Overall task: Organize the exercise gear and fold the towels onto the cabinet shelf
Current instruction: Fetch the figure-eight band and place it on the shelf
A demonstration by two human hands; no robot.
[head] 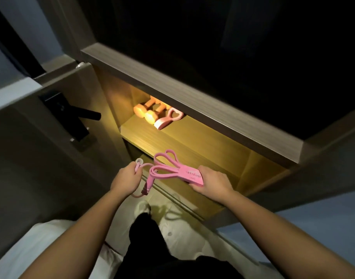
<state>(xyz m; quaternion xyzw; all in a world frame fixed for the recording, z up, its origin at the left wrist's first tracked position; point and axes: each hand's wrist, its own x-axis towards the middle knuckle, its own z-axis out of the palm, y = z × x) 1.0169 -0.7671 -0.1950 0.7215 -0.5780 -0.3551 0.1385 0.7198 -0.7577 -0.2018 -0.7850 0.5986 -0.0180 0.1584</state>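
Observation:
My right hand (211, 183) grips a folded pink resistance band (172, 168) by its printed end, its loops fanning left just in front of the lit cabinet shelf (192, 141). My left hand (126, 178) holds a pink jump rope (141, 170) by one handle; its other handle and cord dangle below the band. On the shelf's back left lie two orange dumbbells (146, 112) and a pink heart-shaped grip (168, 117). No towels are in view.
An open cabinet door (51, 121) with a black handle stands at the left. A thick wooden ledge (192, 93) overhangs the shelf. A lower shelf (192, 198) sits beneath. White bedding (41, 244) lies at the lower left, beside my legs and white shoes.

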